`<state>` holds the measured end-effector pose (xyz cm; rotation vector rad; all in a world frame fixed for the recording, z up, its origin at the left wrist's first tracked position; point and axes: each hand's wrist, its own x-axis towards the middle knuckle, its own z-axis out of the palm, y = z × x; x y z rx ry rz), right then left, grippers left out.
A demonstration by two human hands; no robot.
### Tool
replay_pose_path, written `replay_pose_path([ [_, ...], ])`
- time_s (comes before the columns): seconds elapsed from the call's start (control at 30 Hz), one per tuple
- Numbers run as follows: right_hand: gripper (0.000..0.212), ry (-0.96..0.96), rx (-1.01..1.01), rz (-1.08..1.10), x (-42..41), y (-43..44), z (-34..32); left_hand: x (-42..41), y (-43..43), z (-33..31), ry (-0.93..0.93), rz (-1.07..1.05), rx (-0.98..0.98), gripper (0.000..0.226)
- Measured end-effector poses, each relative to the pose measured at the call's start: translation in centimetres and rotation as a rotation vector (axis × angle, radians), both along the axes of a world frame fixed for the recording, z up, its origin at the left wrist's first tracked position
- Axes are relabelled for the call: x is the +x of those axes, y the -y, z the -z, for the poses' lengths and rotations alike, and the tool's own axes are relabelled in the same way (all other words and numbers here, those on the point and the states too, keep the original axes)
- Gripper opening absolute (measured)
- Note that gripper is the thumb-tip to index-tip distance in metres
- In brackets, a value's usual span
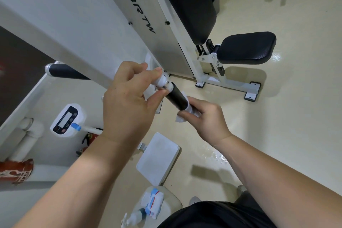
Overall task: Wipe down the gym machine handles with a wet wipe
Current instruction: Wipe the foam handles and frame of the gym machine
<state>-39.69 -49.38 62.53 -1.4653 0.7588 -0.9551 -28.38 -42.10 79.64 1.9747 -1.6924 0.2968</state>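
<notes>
Head cam: I see left hand (127,98) pinching the white collar (161,81) of the machine arm, thumb under, fingers on top. Just right of it and lower, right hand (207,118) is closed around the far end of the black handle grip (177,99), wet wipe (182,118) bunched between fingers and grip, white edge sticking out below the knuckles. Second black grip (64,72) sits well left of left hand, untouched. Seat pad (246,47) and back pad (187,3) are up and right of both hands. Below the wrists on the floor: scale w/ display (67,119) and white platform (157,159). Nearer me, wipe pack (152,202) and spray btl (133,216) on a stool (172,201).
</notes>
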Motion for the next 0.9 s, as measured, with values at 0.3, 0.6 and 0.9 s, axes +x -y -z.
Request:
replay_pose_path([
  [0.3, 0.023, -0.056, -0.118, 0.037, 0.2, 0.7, 0.3, 0.1, 1.1, 0.4, -0.005, -0.002, -0.008, 0.034],
  [0.6, 0.025, 0.105, -0.208, 0.029, 0.9, 1.8, -5.1, 0.0, 1.8, 0.6, 0.068, -0.007, -0.020, 0.032],
  [0.9, 0.029, -0.152, 0.004, -0.126, -0.6, 2.5, 1.9, -0.4, 1.6, 0.8, 0.013, -0.037, -0.044, 0.021],
])
